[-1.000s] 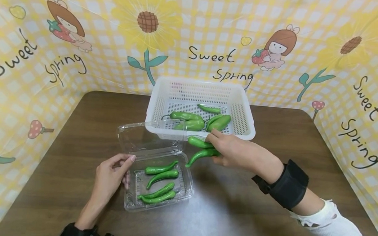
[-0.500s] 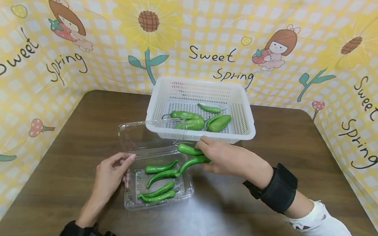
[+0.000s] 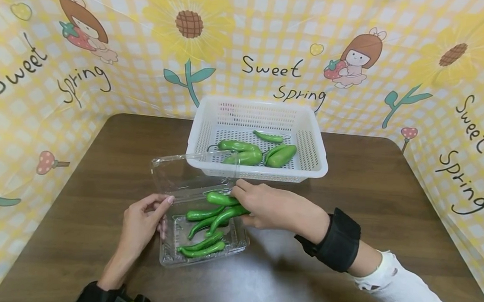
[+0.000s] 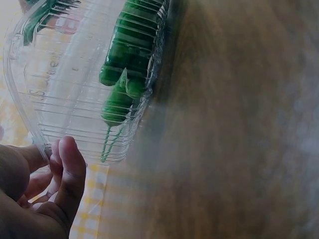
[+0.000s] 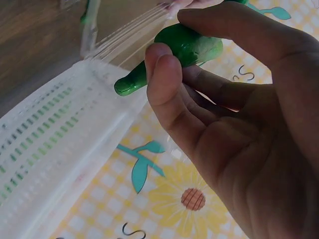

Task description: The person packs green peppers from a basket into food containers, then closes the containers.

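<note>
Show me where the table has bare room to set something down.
The table is bare right of the white basket, beyond the right hand, and left of the clear lid, beyond the left hand. It is crowded at the clear box: green peppers inside, both hands at its edges.

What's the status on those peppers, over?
Left fingers gripping plastic box. Right fingers holding two green peppers above it. Lid open, no obstruction seen.

Basket [image 3: 274,171] placed at rear of table [image 3: 389,187], peppers [image 3: 282,156] contained in it. Clamshell [image 3: 175,232] set front-left of it, four chilies [image 3: 202,251] laid inside. Clamshell flanked by left hand [image 3: 139,223] and right hand [image 3: 275,206]; two chilies [image 3: 227,214] held over it.
</note>
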A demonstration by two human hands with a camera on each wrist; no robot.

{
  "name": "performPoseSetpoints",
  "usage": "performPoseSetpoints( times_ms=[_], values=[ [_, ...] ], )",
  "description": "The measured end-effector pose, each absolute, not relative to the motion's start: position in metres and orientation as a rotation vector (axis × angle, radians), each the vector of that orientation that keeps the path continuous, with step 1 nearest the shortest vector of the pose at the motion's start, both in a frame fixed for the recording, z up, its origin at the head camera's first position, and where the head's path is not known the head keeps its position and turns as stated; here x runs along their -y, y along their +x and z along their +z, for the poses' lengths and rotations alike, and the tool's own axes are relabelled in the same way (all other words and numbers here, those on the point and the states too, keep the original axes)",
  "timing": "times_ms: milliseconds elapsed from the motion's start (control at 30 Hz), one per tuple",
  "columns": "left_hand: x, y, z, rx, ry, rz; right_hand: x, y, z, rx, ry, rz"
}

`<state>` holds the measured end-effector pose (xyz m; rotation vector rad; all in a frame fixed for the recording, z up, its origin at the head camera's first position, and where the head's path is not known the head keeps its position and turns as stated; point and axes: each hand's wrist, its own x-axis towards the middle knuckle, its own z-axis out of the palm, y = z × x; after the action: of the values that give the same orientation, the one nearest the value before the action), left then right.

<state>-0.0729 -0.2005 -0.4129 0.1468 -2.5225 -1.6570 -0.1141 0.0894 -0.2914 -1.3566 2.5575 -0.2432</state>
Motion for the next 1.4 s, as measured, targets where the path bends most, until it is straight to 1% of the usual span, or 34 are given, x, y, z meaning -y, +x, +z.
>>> performPoseSetpoints(
  times_ms=[233, 467, 1033, 1133, 1333, 1400],
  values=[
    [0.201, -0.073, -0.412, 2.521, 0.15, -1.655, -0.07, -0.109, -0.293, -2.525, -1.443, -0.188],
    [0.2, -0.074, -0.412, 2.521, 0.179, -1.665, -0.054, -0.103, -0.304, -2.521, -1.542, -0.078],
    [0.201, -0.075, -0.415, 2.531, 0.203, -1.666, -0.037, -0.103, -0.331, -2.503, -1.422, 0.054],
    [0.198, -0.074, -0.411, 2.537, 0.209, -1.667, -0.035, -0.103, -0.336, -2.502, -1.403, 0.049],
    [0.189, -0.067, -0.386, 2.538, 0.212, -1.686, -0.031, -0.103, -0.346, -2.494, -1.378, 0.03],
    [0.188, -0.066, -0.384, 2.538, 0.217, -1.685, -0.03, -0.103, -0.349, -2.489, -1.383, 0.039]
  ],
)
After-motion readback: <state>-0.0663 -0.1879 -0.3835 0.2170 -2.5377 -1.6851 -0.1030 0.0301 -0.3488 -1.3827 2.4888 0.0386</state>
